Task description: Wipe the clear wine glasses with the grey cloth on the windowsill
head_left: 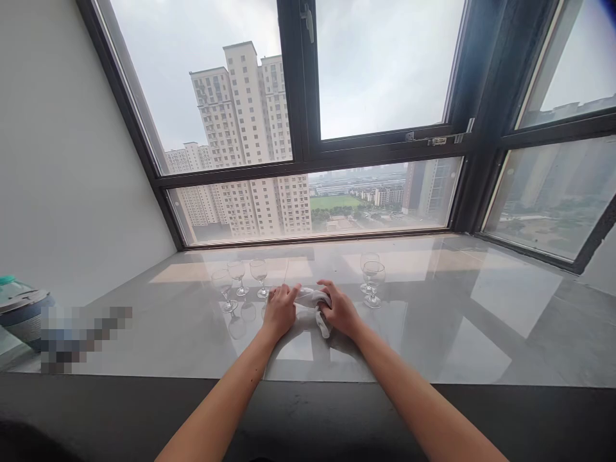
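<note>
Just above the glossy grey sill, my two hands are close together. My right hand (339, 310) is closed on a white cloth (323, 324), whose loose end hangs below the fingers. My left hand (281, 312) has its fingers curled at the other side of the cloth; what lies inside them is hidden. To the left of it stand three clear stemmed glasses, upright: a front one (223, 287), one behind (237, 273) and one nearest my hand (258, 273). Beyond my right hand are two more upright stemmed glasses, a front one (374, 277) overlapping a rear one (369, 258).
The tiled sill (433, 333) ends at a front edge near my forearms. A dark-framed window (308, 170) rises behind the glasses. At far left sits a rounded container (29, 314) with a greenish top, beside a blurred patch. A white wall (72, 160) borders the left.
</note>
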Tool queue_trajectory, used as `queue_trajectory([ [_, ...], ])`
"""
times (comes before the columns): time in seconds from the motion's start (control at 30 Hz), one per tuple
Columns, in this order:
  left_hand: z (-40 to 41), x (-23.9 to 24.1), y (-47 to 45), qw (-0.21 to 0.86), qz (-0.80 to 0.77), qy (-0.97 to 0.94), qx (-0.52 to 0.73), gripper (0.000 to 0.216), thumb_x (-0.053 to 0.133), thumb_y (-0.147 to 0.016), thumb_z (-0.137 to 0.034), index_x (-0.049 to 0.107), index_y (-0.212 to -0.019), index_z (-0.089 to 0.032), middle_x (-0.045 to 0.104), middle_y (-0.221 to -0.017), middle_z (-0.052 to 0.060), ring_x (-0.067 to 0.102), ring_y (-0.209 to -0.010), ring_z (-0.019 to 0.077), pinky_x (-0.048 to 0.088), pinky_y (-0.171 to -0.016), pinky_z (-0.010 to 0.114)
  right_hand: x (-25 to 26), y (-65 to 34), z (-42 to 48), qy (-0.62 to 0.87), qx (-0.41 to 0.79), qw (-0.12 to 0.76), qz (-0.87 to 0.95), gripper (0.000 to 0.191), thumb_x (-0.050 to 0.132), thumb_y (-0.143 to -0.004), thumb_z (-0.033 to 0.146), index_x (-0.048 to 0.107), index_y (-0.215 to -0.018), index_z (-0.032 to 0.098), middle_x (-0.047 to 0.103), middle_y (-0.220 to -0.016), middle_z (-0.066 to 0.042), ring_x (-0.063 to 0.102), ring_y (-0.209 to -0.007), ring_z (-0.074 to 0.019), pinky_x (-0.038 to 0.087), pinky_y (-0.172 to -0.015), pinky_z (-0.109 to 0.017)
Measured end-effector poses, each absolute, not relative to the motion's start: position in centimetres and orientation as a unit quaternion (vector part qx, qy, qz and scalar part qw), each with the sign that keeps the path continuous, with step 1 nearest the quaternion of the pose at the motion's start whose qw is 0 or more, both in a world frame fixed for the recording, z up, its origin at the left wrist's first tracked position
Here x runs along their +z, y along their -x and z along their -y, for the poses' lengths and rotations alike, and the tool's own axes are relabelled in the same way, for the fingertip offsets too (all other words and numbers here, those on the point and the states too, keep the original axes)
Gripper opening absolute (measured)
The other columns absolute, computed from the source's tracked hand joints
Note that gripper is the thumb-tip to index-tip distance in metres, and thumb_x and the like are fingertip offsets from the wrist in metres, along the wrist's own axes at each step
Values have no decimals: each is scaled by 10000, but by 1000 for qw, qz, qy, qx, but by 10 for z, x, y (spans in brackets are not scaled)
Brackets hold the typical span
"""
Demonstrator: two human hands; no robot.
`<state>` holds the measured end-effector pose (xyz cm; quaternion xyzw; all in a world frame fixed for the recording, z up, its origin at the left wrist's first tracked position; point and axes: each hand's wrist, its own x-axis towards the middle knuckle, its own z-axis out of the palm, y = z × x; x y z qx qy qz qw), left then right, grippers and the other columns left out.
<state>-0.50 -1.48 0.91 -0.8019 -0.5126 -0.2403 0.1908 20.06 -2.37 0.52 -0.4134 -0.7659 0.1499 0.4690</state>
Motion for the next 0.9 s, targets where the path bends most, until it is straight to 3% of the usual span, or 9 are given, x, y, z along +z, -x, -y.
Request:
queue_trajectory([
  [0.23,14,10,6,131,474,835,-246,625,452,-735,-29,517,-1317,-247,615,-1007,66,579,-957,220,388,-915,375,7,-196,28,393,194,475,763,529,504,-777,153,419,-1291,249,592,-750,61,520,-665,-142,401,-678,-252],
  [0.43,15,13,7,107,482,825,-275,587,458,-743,-50,526,-1298,-229,640,-1051,80,596,-993,238,406,-916,387,8,-196,26,392,222,506,735,531,504,-783,167,410,-1301,236,627,-789,44,545,-688,-143,424,-710,-265],
  [0.7,13,11,8,104,490,817,-286,585,465,-739,-42,551,-1281,-242,640,-1009,66,609,-948,229,421,-902,385,8,-196,27,375,252,498,740,518,523,-763,162,447,-1271,235,550,-684,74,498,-628,-126,404,-653,-239],
  [0.9,14,10,8,75,458,833,-300,609,478,-718,-23,549,-1279,-247,649,-1049,61,614,-983,219,423,-930,375,9,-196,27,379,255,521,721,544,515,-769,183,418,-1303,222,609,-742,55,535,-656,-132,432,-685,-254],
])
